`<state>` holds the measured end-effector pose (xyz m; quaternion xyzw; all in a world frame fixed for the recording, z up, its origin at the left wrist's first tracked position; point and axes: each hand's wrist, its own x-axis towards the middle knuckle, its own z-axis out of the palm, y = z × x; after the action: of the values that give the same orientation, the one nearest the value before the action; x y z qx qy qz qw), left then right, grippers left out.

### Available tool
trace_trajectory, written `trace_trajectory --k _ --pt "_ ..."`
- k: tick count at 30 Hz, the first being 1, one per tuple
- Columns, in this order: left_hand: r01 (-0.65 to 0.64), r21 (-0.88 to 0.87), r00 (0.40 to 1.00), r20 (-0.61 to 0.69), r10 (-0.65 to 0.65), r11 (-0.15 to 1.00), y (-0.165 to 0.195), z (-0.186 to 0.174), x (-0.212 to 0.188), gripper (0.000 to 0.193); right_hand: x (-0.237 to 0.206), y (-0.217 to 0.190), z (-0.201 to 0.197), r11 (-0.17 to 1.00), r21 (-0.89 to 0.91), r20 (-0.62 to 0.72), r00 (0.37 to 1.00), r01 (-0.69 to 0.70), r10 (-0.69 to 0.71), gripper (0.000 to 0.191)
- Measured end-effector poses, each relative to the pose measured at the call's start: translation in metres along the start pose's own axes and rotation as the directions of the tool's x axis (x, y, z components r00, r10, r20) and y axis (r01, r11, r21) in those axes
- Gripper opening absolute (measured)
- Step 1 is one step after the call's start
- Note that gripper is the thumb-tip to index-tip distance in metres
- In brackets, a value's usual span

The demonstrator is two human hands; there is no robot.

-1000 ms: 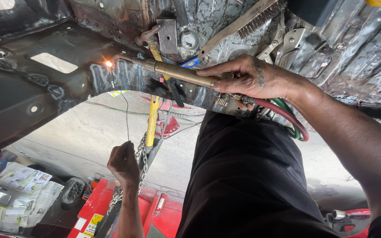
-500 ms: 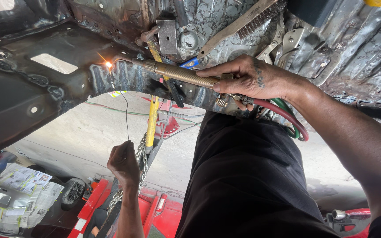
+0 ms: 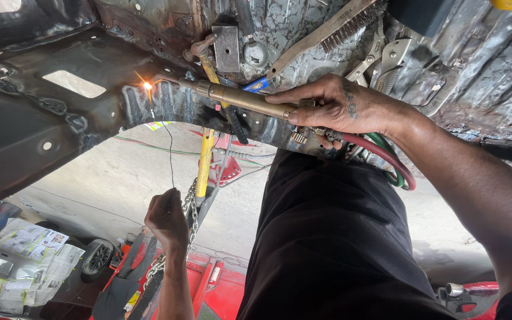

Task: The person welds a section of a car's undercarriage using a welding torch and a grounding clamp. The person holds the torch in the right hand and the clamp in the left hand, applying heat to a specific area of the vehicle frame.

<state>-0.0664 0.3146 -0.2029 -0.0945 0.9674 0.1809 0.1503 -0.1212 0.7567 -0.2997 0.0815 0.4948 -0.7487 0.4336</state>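
Observation:
My right hand [image 3: 339, 106] grips a brass gas torch [image 3: 244, 99] whose tip points left at a dark steel car body panel [image 3: 60, 124]. A small orange flame glows at the torch tip [image 3: 147, 86] against the panel's curved edge. Red and green hoses [image 3: 386, 157] run from the torch handle under my wrist. My left hand [image 3: 166, 219] is lower, fingers closed on a thin filler wire [image 3: 170, 154] that rises toward the flame.
A wire brush [image 3: 333, 32], locking pliers [image 3: 386, 56] and a hammer [image 3: 208, 59] lie on the metal floor pan behind the torch. A yellow-handled tool and a chain [image 3: 191, 207] hang below. Papers [image 3: 25, 261] and red equipment [image 3: 220, 284] lie on the ground.

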Motion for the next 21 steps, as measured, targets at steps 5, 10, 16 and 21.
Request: trace_trajectory --k 5,10,16,21 --pt "0.006 -0.004 1.000 0.001 -0.006 1.000 -0.0010 0.0006 0.0006 0.008 0.0005 0.0012 0.0000 1.000 -0.008 -0.004 1.000 -0.008 0.008 0.048" --pt "-0.008 -0.033 1.000 0.004 0.008 0.999 -0.0033 0.0006 0.0014 0.008 0.0024 0.0048 -0.0001 1.000 -0.007 -0.001 1.000 0.023 -0.023 0.048" --pt "0.004 -0.034 1.000 -0.001 -0.004 0.999 -0.0055 0.0006 0.0038 0.009 0.0028 0.0064 0.0005 1.000 -0.007 0.002 1.000 0.026 -0.026 0.048" --pt "0.008 -0.034 1.000 0.008 -0.008 0.999 -0.0058 0.0000 0.0040 0.008 0.0041 0.0043 0.0010 0.999 -0.027 0.009 1.000 0.025 -0.025 0.048"
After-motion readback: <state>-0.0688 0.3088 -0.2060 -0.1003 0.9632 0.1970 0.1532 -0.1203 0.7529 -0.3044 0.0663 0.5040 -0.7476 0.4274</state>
